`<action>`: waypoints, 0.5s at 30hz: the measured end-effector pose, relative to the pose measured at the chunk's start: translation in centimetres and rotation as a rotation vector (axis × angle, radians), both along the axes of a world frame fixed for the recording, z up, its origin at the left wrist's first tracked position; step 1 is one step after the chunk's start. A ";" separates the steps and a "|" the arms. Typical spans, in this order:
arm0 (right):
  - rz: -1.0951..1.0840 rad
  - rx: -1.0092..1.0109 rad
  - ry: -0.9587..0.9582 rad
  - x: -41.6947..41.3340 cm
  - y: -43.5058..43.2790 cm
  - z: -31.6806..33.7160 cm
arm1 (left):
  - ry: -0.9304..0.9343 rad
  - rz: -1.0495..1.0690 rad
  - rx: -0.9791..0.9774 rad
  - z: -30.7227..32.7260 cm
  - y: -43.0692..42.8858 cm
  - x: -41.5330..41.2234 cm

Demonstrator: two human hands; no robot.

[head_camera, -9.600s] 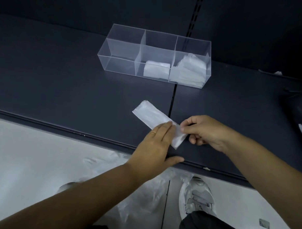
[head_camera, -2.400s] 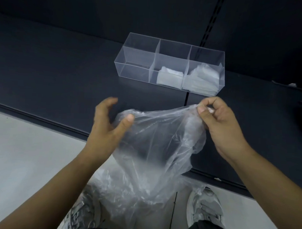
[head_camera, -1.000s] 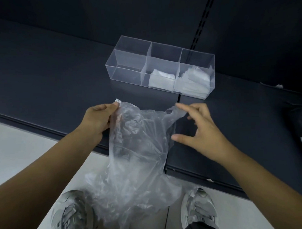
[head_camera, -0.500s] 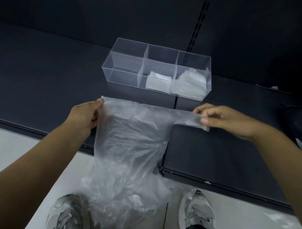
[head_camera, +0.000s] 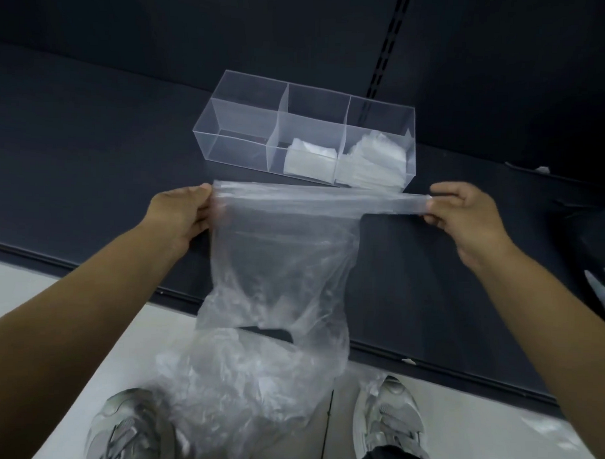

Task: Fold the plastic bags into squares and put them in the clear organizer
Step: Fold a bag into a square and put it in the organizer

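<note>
A clear, crumpled plastic bag point(head_camera: 282, 263) hangs stretched between my hands above the dark shelf. My left hand point(head_camera: 181, 214) pinches its top left corner, and my right hand point(head_camera: 463, 214) pinches the end of a long handle strip pulled out to the right. The bag's lower part droops past the shelf's front edge toward the floor. Just behind the bag stands the clear organizer point(head_camera: 239, 124) with three compartments. Its left one holds nothing, the middle one holds a folded bag point(head_camera: 310, 159), and the right one holds a stack of folded bags point(head_camera: 375, 159).
The dark shelf point(head_camera: 91, 153) runs wide to both sides, with a dark back wall behind the organizer. More loose clear plastic point(head_camera: 241, 375) lies on the pale floor by my grey shoes point(head_camera: 387, 417). A white scrap point(head_camera: 600, 291) shows at the right edge.
My hands have drawn further apart, pulling the bag's top edge taut and straight; the right hand moved right with the handle strip. Much earlier a folded strip lay on the shelf.
</note>
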State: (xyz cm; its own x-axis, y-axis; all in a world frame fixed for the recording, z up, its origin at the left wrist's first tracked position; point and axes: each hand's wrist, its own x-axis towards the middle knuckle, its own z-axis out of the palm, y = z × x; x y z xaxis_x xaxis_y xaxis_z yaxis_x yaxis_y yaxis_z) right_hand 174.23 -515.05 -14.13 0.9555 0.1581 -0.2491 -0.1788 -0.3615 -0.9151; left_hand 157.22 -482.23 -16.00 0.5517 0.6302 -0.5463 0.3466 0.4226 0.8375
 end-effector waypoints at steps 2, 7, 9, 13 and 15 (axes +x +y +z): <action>-0.017 -0.094 -0.092 -0.5 0.0 0.1 | -0.031 -0.011 -0.032 0.4 -0.3 -0.3; 0.300 -0.039 -0.080 -7.5 -0.9 1.7 | 0.038 -0.056 -0.076 1.1 -1.7 -5.5; 0.450 -0.037 -0.002 -11.4 -1.5 1.9 | 0.091 -0.145 -0.143 1.2 -3.2 -7.7; 0.596 -0.286 0.038 -17.0 -0.8 0.5 | 0.154 -0.346 -0.279 1.9 -6.1 -9.8; 0.552 -0.403 -0.074 -18.3 0.2 -0.6 | 0.144 -0.377 -0.285 2.4 -7.1 -10.0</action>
State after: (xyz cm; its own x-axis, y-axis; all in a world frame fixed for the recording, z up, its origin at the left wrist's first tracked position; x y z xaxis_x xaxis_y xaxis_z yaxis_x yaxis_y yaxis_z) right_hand 155.94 -514.81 -14.69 0.7785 0.5353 -0.3278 0.1870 -0.6963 -0.6930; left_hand 147.22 -489.30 -13.55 0.6183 0.2159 -0.7557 0.6233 0.4510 0.6388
